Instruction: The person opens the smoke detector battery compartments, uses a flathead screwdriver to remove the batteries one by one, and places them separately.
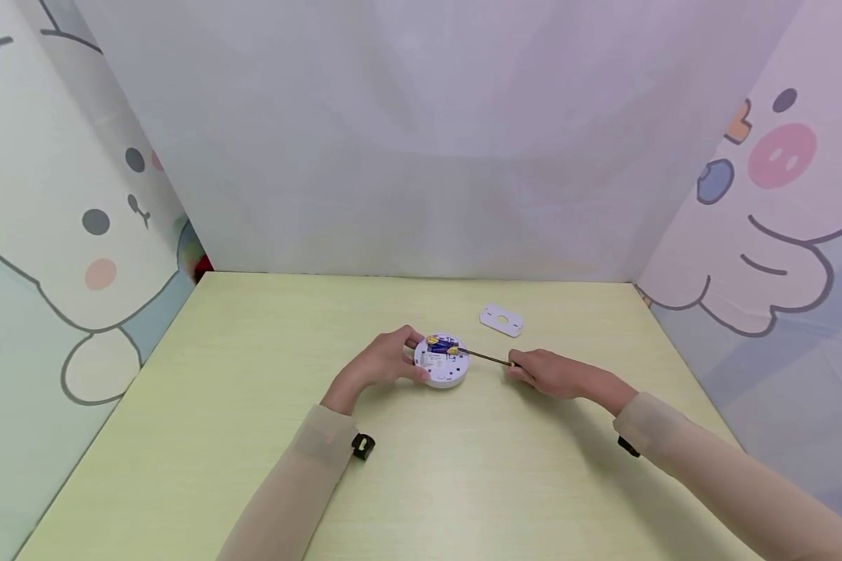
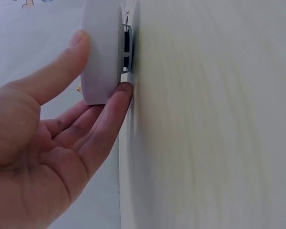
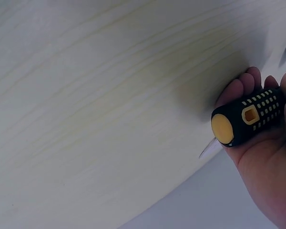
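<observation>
A round white device (image 1: 440, 366), like a smoke detector, lies face up with its printed label and small slots showing. My left hand (image 1: 391, 357) holds its side, thumb on the near rim and fingers around the far rim. The left wrist view shows the same device (image 2: 101, 52) edge-on, close over the table, with a slotted part on its underside. In my right hand (image 1: 550, 372) is a screwdriver (image 3: 248, 119) with a black and yellow handle. Its thin shaft (image 1: 487, 357) reaches left to the device, its tip at a small blue and yellow piece (image 1: 442, 345) on top.
A flat white plate (image 1: 501, 319) with a central hole lies beyond the right hand. Around the pale wooden table (image 1: 288, 327) hang a plain white sheet (image 1: 421, 156) at the back and cartoon-printed cloths (image 1: 105, 195) at the sides.
</observation>
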A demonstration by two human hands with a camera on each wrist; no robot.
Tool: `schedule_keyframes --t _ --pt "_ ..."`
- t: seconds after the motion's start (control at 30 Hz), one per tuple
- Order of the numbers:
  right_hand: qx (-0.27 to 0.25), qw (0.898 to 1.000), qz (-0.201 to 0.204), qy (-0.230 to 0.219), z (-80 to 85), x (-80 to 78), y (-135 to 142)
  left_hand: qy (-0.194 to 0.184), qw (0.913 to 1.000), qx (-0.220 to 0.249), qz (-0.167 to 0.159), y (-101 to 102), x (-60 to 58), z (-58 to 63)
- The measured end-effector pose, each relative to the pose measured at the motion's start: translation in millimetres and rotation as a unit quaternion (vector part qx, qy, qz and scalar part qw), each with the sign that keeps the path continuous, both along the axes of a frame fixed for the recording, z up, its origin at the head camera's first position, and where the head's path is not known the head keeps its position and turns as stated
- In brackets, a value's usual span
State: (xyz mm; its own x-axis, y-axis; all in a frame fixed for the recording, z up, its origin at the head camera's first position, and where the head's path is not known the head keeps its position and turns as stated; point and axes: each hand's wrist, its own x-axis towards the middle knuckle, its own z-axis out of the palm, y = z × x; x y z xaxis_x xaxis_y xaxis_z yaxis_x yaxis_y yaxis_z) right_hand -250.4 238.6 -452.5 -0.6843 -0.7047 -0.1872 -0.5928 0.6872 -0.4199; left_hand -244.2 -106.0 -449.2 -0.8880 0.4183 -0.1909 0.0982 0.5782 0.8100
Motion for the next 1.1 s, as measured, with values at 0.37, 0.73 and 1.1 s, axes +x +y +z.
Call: schedule_keyframes --t 0.37,0.73,1.1 --pt "-0.001 1.0 -0.014 -0.009 1.4 3.1 7 0.0 1.0 -0.002 -0.002 1 -3.0 -2.7" --pt "-0.019 0.996 -0.084 0.028 10.4 -1.8 33 -0.005 1.0 0.0 0.002 0 -1.6 -2.6" --pt "-0.014 0.977 -0.133 0.169 8.7 -15.0 56 -0.002 1.0 0.002 0.001 0 -1.7 -4.6"
